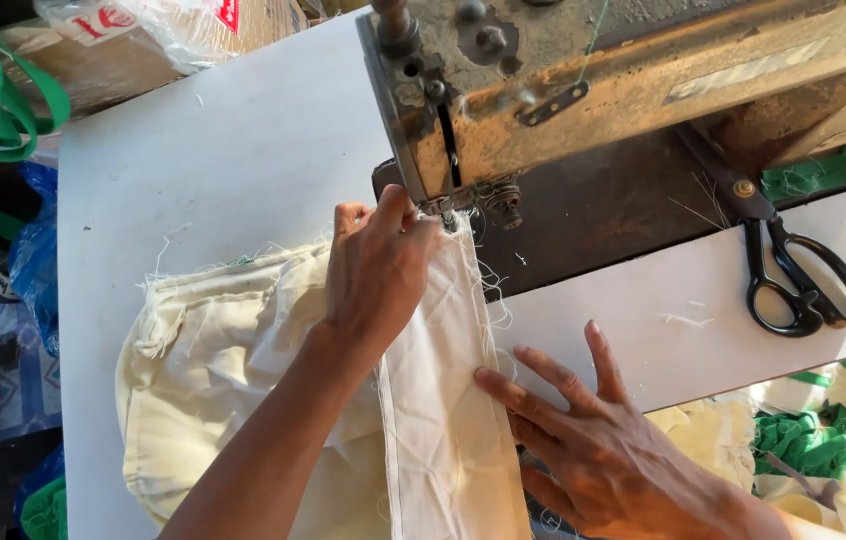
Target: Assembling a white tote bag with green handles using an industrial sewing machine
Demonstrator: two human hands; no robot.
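My left hand (375, 270) lies flat on the cream cloth (243, 370), fingertips at the needle of the worn sewing machine (593, 90). My right hand (603, 450), at five o'clock, presses the folded strip's edge. Black scissors (803, 280) rest on the white bench (203, 160) at three o'clock.

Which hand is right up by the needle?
The left hand. Its fingertips press the cream cloth right beside the needle of the sewing machine. The right hand lies flat farther back, on the cloth's edge.
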